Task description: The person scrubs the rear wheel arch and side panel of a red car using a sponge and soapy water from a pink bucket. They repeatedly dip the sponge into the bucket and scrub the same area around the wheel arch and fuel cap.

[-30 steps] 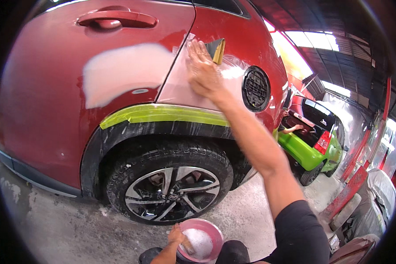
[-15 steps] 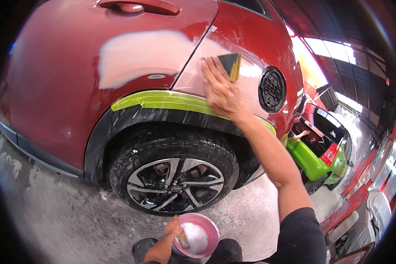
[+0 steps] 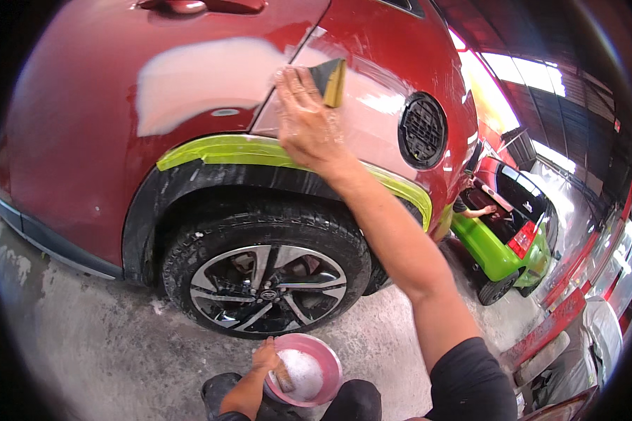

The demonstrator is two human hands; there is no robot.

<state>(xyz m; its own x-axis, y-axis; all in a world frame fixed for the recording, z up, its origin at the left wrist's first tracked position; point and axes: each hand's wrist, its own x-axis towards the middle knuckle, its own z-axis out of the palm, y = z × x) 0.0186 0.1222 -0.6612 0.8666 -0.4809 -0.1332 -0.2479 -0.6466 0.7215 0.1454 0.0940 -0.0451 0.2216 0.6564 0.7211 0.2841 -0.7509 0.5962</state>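
My right hand (image 3: 309,119) presses flat-fingered against the wet, pale sanded patch on a red car's rear panel (image 3: 361,88), just right of the door gap. A folded sheet of sandpaper (image 3: 333,81), dark grey with a yellowish side, sticks out from under it. Down low, my left hand (image 3: 265,358) closes over the left rim of a pink basin (image 3: 337,372) holding whitish, foamy liquid. Beside those fingers, inside the basin, is a tan, ribbed piece (image 3: 284,379) whose kind I cannot make out.
Yellow-green masking tape (image 3: 239,149) follows the black wheel arch. Right of my hand is the round black fuel-filler recess (image 3: 423,130). The wheel (image 3: 267,291) stands just beyond the basin. Farther right, a person's arm (image 3: 479,212) reaches over a green car (image 3: 488,249).
My right hand has slid a little left with the sandpaper, towards the door gap. The view has shifted slightly. My left hand stays at the basin's rim.
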